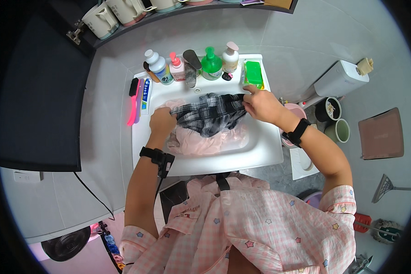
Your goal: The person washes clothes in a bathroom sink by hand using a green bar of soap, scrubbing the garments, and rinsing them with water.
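A black-and-white plaid garment (211, 114) is stretched across the white sink (260, 153) between my two hands. My left hand (163, 121) is closed on its left end, and my right hand (261, 104) pinches its right end near the sink's right rim. Under and in front of the plaid cloth, a pale pink garment (201, 142) lies wet in the basin. The faucet (190, 75) stands behind the cloth at the back of the sink. The fingertips of both hands are partly hidden by folds of fabric.
Along the sink's back ledge stand a white bottle (159, 67), pump bottles (211, 64) and a green pack (253, 74). A pink brush (133, 102) and a toothpaste tube (145, 94) lie at the left rim. An open dark cabinet door (41, 91) is at far left; bins (338, 131) stand right.
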`<state>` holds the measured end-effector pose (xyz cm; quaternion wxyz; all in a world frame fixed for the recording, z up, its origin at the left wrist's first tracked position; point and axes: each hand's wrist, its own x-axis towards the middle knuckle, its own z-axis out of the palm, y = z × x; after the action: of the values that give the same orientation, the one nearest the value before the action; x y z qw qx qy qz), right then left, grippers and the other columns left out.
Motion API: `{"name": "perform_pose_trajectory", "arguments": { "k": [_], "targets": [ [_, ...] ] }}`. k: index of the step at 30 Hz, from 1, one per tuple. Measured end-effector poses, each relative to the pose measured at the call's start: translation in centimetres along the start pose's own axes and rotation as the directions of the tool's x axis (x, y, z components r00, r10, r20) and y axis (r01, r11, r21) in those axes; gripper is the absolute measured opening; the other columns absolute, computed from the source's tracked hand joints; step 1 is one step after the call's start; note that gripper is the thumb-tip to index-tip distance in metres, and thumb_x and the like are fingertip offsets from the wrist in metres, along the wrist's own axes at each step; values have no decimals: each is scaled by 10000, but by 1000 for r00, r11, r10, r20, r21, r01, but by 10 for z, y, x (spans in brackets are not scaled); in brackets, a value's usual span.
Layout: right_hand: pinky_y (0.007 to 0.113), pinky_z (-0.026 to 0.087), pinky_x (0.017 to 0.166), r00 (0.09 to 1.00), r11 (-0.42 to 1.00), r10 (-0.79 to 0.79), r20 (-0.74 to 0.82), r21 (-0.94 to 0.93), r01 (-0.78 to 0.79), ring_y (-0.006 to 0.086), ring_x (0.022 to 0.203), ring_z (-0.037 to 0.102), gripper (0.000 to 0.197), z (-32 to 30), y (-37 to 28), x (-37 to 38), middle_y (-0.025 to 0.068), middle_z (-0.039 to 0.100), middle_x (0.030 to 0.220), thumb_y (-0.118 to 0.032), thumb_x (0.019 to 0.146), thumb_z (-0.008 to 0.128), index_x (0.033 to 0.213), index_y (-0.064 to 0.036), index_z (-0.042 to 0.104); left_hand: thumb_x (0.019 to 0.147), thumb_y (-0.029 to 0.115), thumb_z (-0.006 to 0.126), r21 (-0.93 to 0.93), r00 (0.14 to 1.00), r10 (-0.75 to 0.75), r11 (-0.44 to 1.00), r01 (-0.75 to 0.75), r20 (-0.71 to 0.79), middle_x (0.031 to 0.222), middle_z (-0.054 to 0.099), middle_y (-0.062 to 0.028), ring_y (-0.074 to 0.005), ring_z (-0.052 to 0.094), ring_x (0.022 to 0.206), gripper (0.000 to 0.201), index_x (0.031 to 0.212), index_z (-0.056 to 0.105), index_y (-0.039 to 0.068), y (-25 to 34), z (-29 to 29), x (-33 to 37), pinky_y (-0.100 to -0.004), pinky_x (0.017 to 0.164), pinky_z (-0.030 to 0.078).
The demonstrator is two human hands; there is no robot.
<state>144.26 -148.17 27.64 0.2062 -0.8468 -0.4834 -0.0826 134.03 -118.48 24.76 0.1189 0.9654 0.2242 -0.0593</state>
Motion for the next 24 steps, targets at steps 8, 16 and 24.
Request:
{"name": "perform_pose_trajectory", "arguments": {
  "k": [8, 16, 24],
  "targets": [
    [348, 430, 590, 979, 923, 93, -182, 385, -16, 284, 640, 519, 23, 5, -17, 21, 134, 514, 702, 36, 680, 509, 690, 15, 512, 712, 94, 560, -108, 953, 263, 963, -249, 150, 844, 614, -159, -276, 599, 799, 266, 962, 587, 11, 3, 32, -6, -348, 700, 456],
    [323, 436, 651, 986, 834, -34, -161, 539, 117, 271, 743, 534, 37, -12, -40, 33, 148, 547, 874, 43, 697, 459, 680, 17, 480, 676, 370, 712, -527, 936, 231, 848, -59, 267, 670, 534, -65, -166, 520, 636, 428, 884, 563, 25, 30, 62, -15, -305, 577, 421],
    [363, 459, 687, 960, 956, -244, -140, 131, 262, 311, 796, 546, 53, -30, -29, 30, 162, 540, 997, 29, 681, 483, 701, 15, 530, 704, 148, 573, -271, 864, -47, 957, -104, -501, 752, 583, -144, -328, 574, 742, 206, 884, 569, 49, 1, 47, 2, -401, 658, 453]
  ]
}}
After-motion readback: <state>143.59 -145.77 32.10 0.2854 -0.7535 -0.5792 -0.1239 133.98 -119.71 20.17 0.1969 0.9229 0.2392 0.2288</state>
